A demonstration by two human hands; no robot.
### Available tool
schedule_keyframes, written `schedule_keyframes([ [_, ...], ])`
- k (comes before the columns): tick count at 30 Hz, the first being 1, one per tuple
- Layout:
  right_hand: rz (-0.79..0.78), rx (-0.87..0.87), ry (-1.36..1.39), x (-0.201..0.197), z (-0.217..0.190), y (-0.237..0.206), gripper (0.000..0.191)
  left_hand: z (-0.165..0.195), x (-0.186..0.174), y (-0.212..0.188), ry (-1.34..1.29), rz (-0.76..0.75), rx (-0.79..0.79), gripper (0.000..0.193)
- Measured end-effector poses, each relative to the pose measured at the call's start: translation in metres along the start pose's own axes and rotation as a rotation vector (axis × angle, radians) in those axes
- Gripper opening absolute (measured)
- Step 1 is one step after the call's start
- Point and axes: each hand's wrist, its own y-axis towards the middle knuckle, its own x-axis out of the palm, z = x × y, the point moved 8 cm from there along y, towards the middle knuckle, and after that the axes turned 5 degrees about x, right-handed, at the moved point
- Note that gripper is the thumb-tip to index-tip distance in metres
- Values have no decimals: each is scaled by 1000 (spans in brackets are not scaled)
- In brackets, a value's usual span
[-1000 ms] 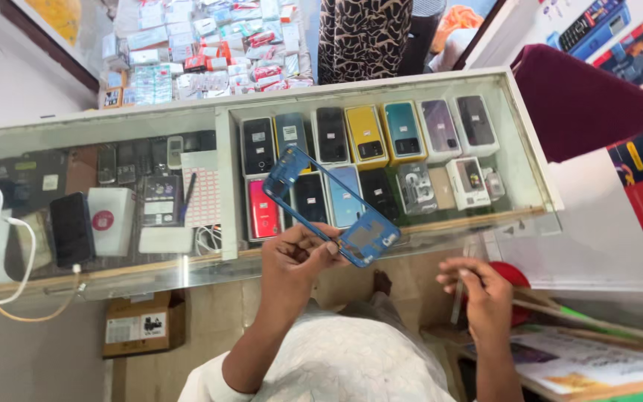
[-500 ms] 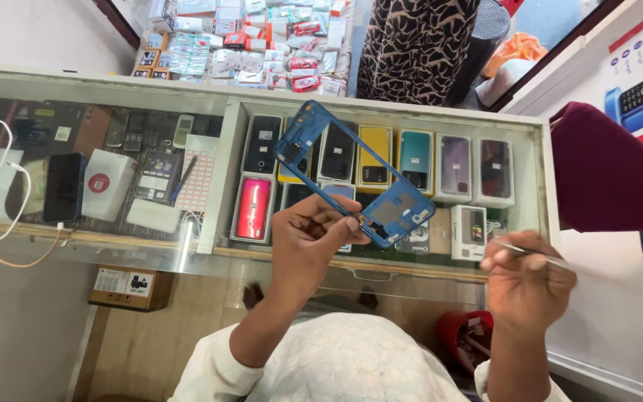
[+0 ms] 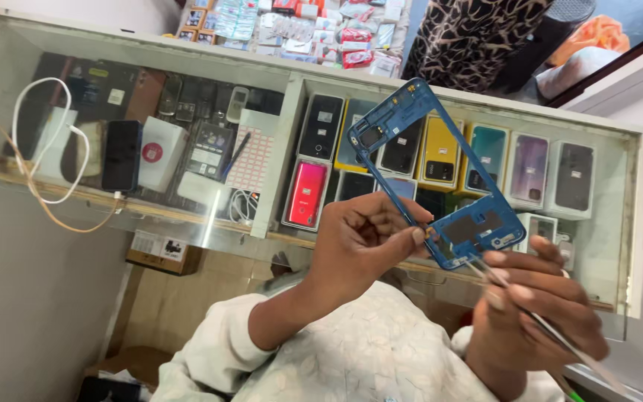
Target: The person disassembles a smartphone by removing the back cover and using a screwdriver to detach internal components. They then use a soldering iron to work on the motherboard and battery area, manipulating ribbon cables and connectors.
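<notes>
My left hand (image 3: 366, 242) pinches a blue phone middle frame (image 3: 411, 119) by its lower edge and holds it up, tilted, over the glass counter. The frame is an open rectangle with a black and metal section at its lower right end (image 3: 485, 227). My right hand (image 3: 537, 305) is just below and to the right of it, closed around thin metal tweezers (image 3: 560, 341). The tweezers' tips reach the frame's lower end, close to my left fingertips.
Below the hands is a glass display counter (image 3: 284, 149) with several boxed phones in many colours. A black phone (image 3: 122, 155) with a white cable (image 3: 39, 134) lies on its left part. A person in a patterned garment (image 3: 478, 37) stands behind it.
My right hand has come up and to the left, bringing the tweezers' tips to the frame's lower end. My left hand still holds the frame, now nearer the camera.
</notes>
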Motion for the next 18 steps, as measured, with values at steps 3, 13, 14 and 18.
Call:
schedule_keyframes([
  [3, -75, -32, -124, 23, -5, 6, 22, 6, -1, 1, -44, -14, 15, 20],
  [13, -313, -238, -373, 46, -16, 26, 20, 1, 3, -3, -123, 40, 38, 26],
  [14, -316, -240, -379, 45, -16, 26, 20, 1, 3, -3, -121, 47, 49, 27],
  [18, -348, -271, -377, 44, -17, 21, 22, 3, 1, -8, -126, 53, 98, 26],
])
